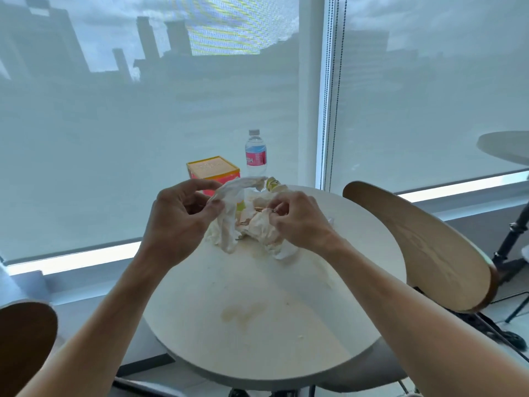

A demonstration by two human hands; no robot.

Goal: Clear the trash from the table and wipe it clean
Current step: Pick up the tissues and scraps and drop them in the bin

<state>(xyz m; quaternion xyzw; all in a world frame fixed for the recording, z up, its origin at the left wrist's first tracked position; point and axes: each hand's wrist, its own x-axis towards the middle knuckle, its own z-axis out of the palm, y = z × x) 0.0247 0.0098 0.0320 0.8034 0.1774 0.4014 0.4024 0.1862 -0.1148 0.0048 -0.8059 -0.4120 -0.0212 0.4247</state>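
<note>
- Up at the far side of the round white table (200, 310), a heap of crumpled white paper trash (257, 227) lies on the top, with both hands on it.
- Left hand (177, 222) pinches a twisted strip of the paper (229, 196) between thumb and fingers and holds it above the heap.
- Right hand (297, 222) has its fingers curled into the crumpled paper.
- Nearer the person, the tabletop carries a brownish stain (243, 309) and small crumbs.
- Behind the heap stand a yellow and pink box (213, 170) and a water bottle (255, 153).
- Beside the table on the right is a wooden chair back (423, 247); a second shows at lower left (25, 348).
- Beyond, sheer window blinds (114, 138) cover the glass, and dim building outlines show through.
</note>
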